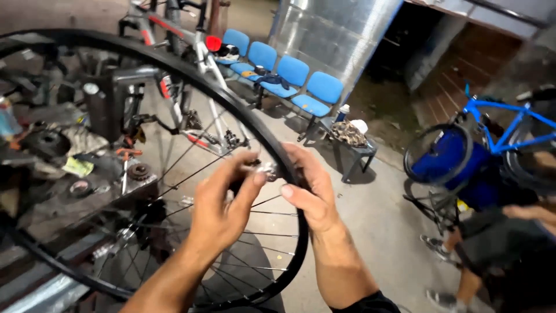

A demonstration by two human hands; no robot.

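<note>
A black bicycle wheel rim (174, 64) with thin silver spokes (263, 232) stands upright in front of me, filling the left half of the view. My right hand (310, 188) grips the rim's right side, thumb on the inner face. My left hand (223, 203) pinches a small silver tool or nipple (267, 170) against the rim, right beside my right thumb. What exactly the small metal piece is cannot be made out. The hub (124, 235) sits low and left behind the spokes.
A cluttered workbench (63, 162) with tools and sprockets lies behind the wheel. A white-and-red bicycle (194, 64) stands beyond it, near blue chairs (289, 81). A small grey stool (353, 145), a blue bicycle (498, 124) and a crouching person (492, 243) are at the right.
</note>
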